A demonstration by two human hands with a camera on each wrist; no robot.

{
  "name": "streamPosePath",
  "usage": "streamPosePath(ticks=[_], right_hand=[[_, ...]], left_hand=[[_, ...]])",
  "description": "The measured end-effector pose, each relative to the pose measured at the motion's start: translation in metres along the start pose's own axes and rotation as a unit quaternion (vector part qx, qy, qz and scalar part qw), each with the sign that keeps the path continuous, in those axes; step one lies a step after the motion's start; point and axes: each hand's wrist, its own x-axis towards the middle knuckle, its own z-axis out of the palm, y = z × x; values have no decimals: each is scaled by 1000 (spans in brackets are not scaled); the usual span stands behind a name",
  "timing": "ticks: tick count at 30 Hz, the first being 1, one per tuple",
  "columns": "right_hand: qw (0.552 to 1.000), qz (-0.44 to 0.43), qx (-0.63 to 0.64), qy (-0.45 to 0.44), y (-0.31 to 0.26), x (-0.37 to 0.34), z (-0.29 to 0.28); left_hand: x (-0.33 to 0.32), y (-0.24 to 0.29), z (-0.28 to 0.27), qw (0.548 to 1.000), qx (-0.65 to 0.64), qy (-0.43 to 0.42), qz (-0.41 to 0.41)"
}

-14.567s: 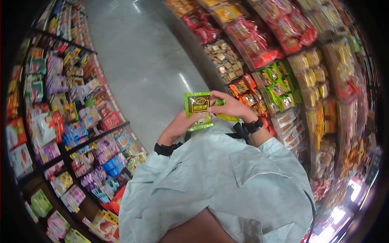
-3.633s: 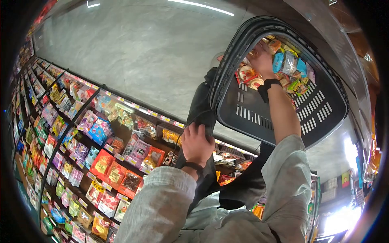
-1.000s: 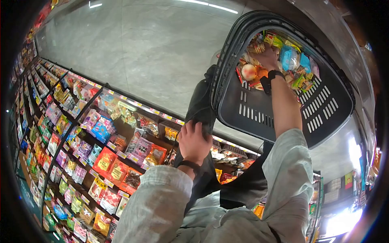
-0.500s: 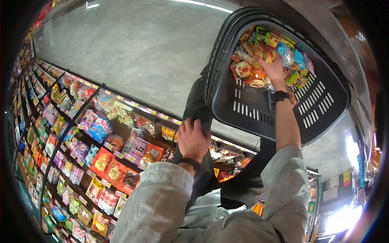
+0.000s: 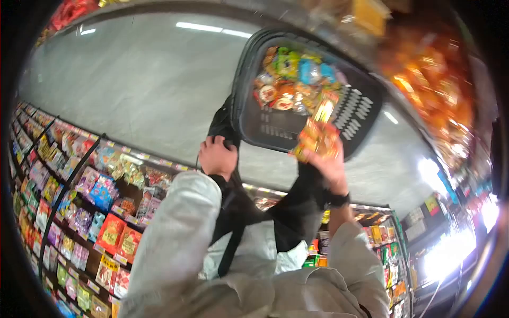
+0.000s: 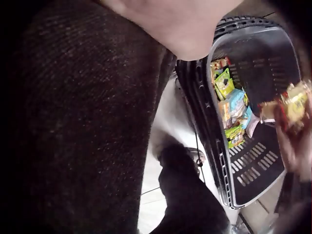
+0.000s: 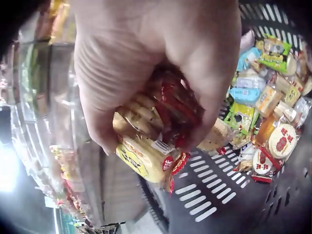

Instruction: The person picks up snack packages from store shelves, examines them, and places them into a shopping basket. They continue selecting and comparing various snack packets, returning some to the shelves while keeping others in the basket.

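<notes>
My right hand [image 5: 332, 169] grips a bunch of small wrapped snack packets [image 5: 317, 139] in front of the basket's near edge. In the right wrist view, thumb and fingers curl round them; a yellow-labelled packet of pale biscuit-like pieces [image 7: 146, 158] shows below the palm, beside one in dark red wrapping [image 7: 178, 105]. The black slotted shopping basket [image 5: 275, 130] holds more wrapped snacks [image 5: 297, 79], among them round white ones with red print [image 7: 282, 140], green packs [image 7: 241, 119] and blue packs [image 7: 246, 92]. My left hand [image 5: 218, 157] rests on the knee of the dark trousers [image 6: 87, 122].
A shelf of bagged snacks [image 5: 95, 217] runs along the left. Another display with orange packs [image 5: 429, 85] stands at the right, blurred in the head view. Grey floor [image 5: 138, 79] lies between them. Bright lights [image 5: 450, 252] glare at lower right.
My right hand has taken hold of several snack packets and drawn them out of the basket toward my body. The view has shifted, moving the basket left. My left hand remains on the knee.
</notes>
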Motion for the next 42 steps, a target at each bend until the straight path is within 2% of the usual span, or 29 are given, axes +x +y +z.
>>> streamPosePath(ticks=[1, 3, 4, 5, 6, 7, 8, 9, 11, 14, 15, 17, 18, 20, 21, 23, 24, 27, 28, 31, 32, 35, 37, 40, 42], right_hand=[[999, -16, 29, 5, -19, -38, 13], [997, -13, 35, 67, -55, -124, 44], [978, -52, -182, 88, -78, -162, 53], [963, -62, -233, 119, -88, -201, 66], [944, -67, -284, 151, -99, -240, 79], [965, -55, -186, 175, -102, -272, 91], [964, -65, -189, 174, -105, -295, 101], [963, -74, -192, 172, -108, -318, 111], [974, -49, -93, 201, -109, -345, 138], [981, -99, -92, 141, -103, -356, 174], [981, -118, -101, 115, -100, -359, 184], [974, -159, -154, 45, -96, -358, 202], [943, -212, -257, 3, -105, -359, 210], [913, -234, -328, -65, -114, -360, 229], [895, -244, -360, -98, -116, -362, 242], [889, -232, -370, -139, -111, -372, 261], [885, -235, -368, -162, -107, -374, 267], [860, -263, -383, -211, -95, -377, 286], [859, -269, -378, -215, -90, -379, 292], [853, -284, -370, -233, -82, -379, 306], [851, -289, -368, -240, -81, -378, 312], [894, -199, -297, -268, -79, -376, 327], [898, -175, -289, -282, -88, -375, 342], [892, -158, -313, -286, -97, -367, 369], [882, -163, -337, -285, -101, -353, 394]], left_hand=[[6, -10, 2, 1000, -18, 11, 7], [22, -29, -2, 993, -113, -42, 14], [36, -43, 14, 984, -163, -68, 18], [47, -58, 15, 973, -205, -99, 26], [51, -73, 7, 965, -193, -158, 78], [58, -79, -5, 952, -181, -211, 127], [69, -77, -26, 935, -167, -257, 175], [57, -74, -64, 936, -176, -236, 193], [45, -66, -121, 915, -176, -262, 252], [-6, -47, -236, 872, -287, -276, 284], [-21, -43, -259, 859, -312, -275, 298], [-56, -38, -295, 829, -360, -278, 325], [-80, -36, -319, 802, -398, -304, 325], [-135, -39, -359, 741, -473, -355, 318], [-154, -47, -367, 734, -465, -359, 340], [-189, -68, -373, 721, -448, -369, 377], [-199, -82, -367, 749, -420, -366, 359], [-237, -125, -371, 791, -398, -227, 405], [-244, -139, -371, 801, -428, -238, 345], [-263, -175, -380, 821, -473, -187, 259], [-266, -185, -379, 812, -500, -165, 250], [-266, -213, -371, 785, -566, -109, 228], [-263, -226, -370, 772, -588, -88, 223], [-255, -245, -374, 783, -557, -28, 275], [-244, -262, -377, 771, -581, -34, 261]])
